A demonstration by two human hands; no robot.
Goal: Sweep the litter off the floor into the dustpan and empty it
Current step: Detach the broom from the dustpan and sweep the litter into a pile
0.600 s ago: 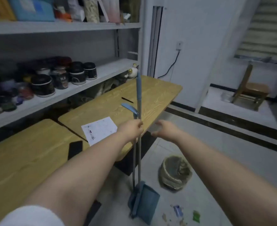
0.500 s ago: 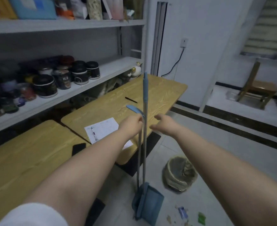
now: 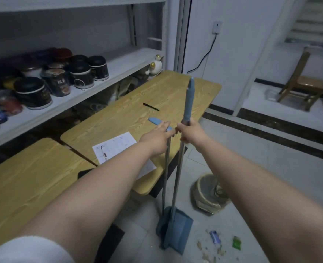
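Now, step: broom and pan being split apart, sweeping not begun (my read).
R hand (image 3: pixel 192 132): fist closed round broom handle (image 3: pixel 187 103), just below the blue grip; pole runs near-vertical, head down by the pan.
L hand (image 3: pixel 157 138): fingers stretched over dustpan handle (image 3: pixel 165 168), tips on its blue grip; can't tell if it's clamped yet.
Dustpan (image 3: pixel 177 230): straight below both hands, on floor, leaning upright.
Litter (image 3: pixel 216 243): below and to R of R hand, just beside pan's R edge; R hand nearer.
Bin (image 3: pixel 207 194): below R hand, beyond the litter.
Key relation: both poles parallel, almost touching; broom needs to swing R, pan mouth to face the litter.
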